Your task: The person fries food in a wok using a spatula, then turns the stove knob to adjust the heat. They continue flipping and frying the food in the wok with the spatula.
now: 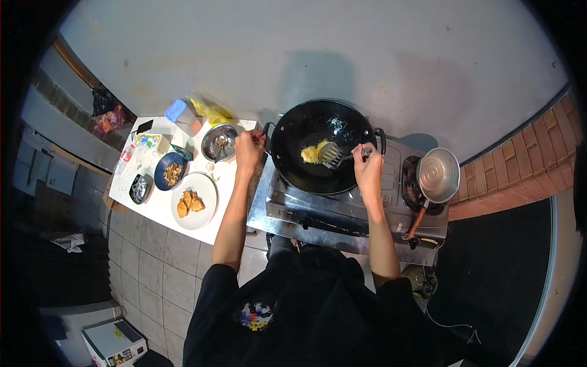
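A black wok (293,171) sits on the stove, with a piece of golden fried food (310,154) in it. My right hand (369,168) is closed around the handle of a slotted metal spatula (331,156), whose head lies against the food inside the wok. At the wok's left rim, my left hand (248,150) has its fingers curled at the loop handle (268,129). Left of that hand stands a steel bowl (211,137) with a utensil and some food bits in it. A white plate (209,211) below it bears several golden fried pieces (191,202).
On the white table (153,211) are a dark blue bowl (161,177) of brownish pieces, a small black container (140,189), a blue-lidded plastic container (177,111) and a yellow bag (211,112). A wooden-handled saucepan (438,174) rests on the right burner. Behind the stove rises a wall (391,55).
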`<state>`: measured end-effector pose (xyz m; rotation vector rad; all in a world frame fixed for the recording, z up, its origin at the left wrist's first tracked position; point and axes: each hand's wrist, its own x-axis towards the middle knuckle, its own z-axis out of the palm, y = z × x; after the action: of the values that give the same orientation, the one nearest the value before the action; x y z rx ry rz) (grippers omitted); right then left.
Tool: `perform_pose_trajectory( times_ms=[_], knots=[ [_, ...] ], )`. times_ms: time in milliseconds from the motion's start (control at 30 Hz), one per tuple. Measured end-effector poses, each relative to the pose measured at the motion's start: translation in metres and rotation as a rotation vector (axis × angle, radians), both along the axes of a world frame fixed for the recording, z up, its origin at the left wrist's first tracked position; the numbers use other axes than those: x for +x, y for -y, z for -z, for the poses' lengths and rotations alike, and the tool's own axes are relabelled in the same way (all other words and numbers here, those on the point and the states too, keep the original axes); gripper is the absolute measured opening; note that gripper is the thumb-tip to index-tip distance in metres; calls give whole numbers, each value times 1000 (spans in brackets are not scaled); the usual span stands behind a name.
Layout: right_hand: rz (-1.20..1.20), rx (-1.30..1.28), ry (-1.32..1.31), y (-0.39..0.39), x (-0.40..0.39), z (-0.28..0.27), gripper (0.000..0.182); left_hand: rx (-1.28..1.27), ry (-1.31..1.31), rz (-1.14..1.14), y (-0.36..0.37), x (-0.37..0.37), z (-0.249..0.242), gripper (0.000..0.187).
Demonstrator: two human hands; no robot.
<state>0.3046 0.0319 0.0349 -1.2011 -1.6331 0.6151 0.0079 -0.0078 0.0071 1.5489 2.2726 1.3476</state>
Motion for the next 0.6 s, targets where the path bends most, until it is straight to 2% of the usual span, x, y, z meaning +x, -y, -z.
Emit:
perform_pose_trajectory(
  times_ms=[167,600],
  knots=[
    [19,104,-29,-12,-2,5,23,17,6,4,2,4,-5,14],
    [-24,99,-55,-26,1,13,17,8,-4,-26,2,5,-3,15]
  ],
)
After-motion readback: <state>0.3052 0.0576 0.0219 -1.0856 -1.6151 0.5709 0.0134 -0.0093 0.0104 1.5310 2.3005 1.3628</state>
